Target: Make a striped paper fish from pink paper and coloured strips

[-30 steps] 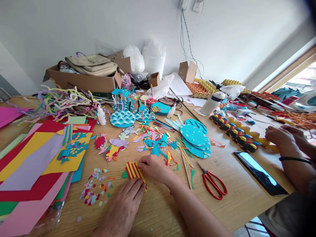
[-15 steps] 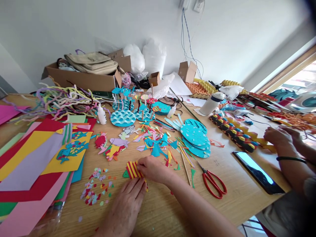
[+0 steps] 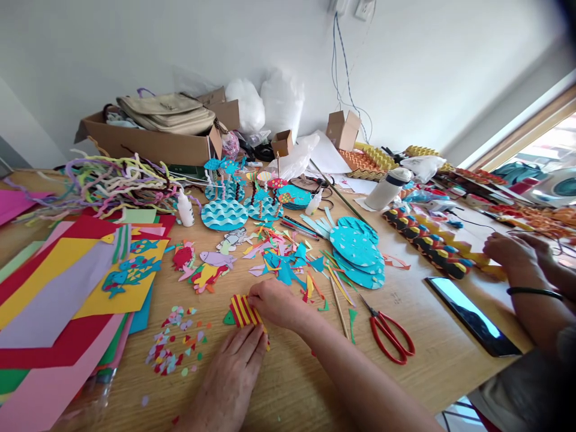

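In the head view a paper fish (image 3: 243, 311) with red and yellow stripes and a green head lies flat on the table. My left hand (image 3: 240, 360) rests on its lower edge, fingers stretched out together and pressing it down. At the fish's right end, the fingertips of my right hand (image 3: 272, 303) are pinched on it; what exactly lies under them is hidden. A yellow tip pokes out beside my left fingers. Small paper dots (image 3: 175, 345) are scattered to the left of the fish, and paper scraps (image 3: 285, 258) lie beyond it.
Red-handled scissors (image 3: 390, 336) and a wooden stick (image 3: 338, 306) lie to the right, near a phone (image 3: 470, 315). Blue paper discs (image 3: 357, 249) are stacked behind. Coloured paper sheets (image 3: 58, 288) cover the left side. A glue bottle (image 3: 185, 209) stands upright. A co-worker's hands (image 3: 513, 249) are at far right.
My right hand has shifted very slightly up and left at the fish's right end. My left hand stays on the fish.
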Available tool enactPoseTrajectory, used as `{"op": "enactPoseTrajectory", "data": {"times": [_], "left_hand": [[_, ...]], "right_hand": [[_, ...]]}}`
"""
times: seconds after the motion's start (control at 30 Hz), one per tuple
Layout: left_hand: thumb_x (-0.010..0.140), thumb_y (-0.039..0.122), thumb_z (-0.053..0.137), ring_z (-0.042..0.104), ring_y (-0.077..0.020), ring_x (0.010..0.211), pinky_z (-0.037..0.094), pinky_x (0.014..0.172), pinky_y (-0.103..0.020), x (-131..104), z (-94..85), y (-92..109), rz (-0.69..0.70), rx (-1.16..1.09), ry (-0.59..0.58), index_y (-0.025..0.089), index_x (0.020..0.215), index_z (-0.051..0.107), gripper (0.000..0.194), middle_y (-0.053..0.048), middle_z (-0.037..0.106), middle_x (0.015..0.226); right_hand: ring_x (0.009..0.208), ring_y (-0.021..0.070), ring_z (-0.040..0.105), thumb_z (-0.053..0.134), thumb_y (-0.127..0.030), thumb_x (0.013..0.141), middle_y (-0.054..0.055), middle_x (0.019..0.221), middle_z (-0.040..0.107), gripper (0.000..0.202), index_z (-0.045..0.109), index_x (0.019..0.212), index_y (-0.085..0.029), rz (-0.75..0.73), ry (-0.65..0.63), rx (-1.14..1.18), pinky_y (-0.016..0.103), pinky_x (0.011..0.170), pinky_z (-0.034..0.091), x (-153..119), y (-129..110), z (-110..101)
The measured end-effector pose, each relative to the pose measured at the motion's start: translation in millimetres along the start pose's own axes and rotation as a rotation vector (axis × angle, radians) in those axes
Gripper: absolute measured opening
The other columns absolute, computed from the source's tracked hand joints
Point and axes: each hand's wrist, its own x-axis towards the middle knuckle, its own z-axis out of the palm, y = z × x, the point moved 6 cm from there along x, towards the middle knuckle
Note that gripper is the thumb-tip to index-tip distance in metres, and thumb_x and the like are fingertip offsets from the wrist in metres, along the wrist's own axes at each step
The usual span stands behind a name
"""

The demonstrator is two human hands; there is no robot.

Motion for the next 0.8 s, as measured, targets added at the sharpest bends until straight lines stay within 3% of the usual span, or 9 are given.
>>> {"op": "enactPoseTrajectory", "data": {"times": [0.17,0.33,0.5,0.8], "left_hand": [[0.082,0.0,0.028,0.053,-0.0152,0.103,0.042,0.09,-0.028,-2.1,3.3,-0.8,-0.005,-0.005,-0.023,0.016,0.109,0.057,0.042,-0.003,0.063,0.111],[0.08,-0.001,0.027,0.057,-0.0156,0.101,0.045,0.086,-0.029,-1.0,3.6,1.3,0.003,0.055,-0.029,0.015,0.108,0.057,0.044,-0.002,0.064,0.11],[0.079,-0.001,0.027,0.058,-0.0169,0.098,0.047,0.083,-0.029,1.1,0.5,2.5,0.02,0.069,-0.015,0.013,0.106,0.058,0.044,-0.003,0.065,0.108],[0.08,0.0,0.03,0.056,-0.0154,0.101,0.045,0.088,-0.028,-1.2,3.9,0.5,-0.004,0.028,-0.037,0.016,0.11,0.056,0.043,-0.003,0.064,0.111]], "right_hand": [[0.078,0.0174,0.061,0.04,-0.024,0.083,0.009,0.088,0.069,0.031,0.068,0.091,-0.016,0.007,0.019,-0.01,0.022,0.061,0.039,4.5,1.4,-3.4],[0.077,0.0178,0.062,0.043,-0.024,0.081,0.008,0.083,0.069,0.028,0.07,0.084,-0.017,-0.002,-0.005,-0.018,0.022,0.058,0.039,-1.2,1.6,-0.9],[0.08,0.0182,0.061,0.04,-0.024,0.083,0.01,0.088,0.069,0.031,0.069,0.09,-0.016,0.008,0.021,-0.028,0.023,0.062,0.04,3.5,2.4,-3.4],[0.079,0.0188,0.061,0.041,-0.024,0.082,0.01,0.086,0.069,0.03,0.069,0.088,-0.016,0.008,0.003,-0.044,0.023,0.059,0.039,4.8,1.6,-3.2]]}}
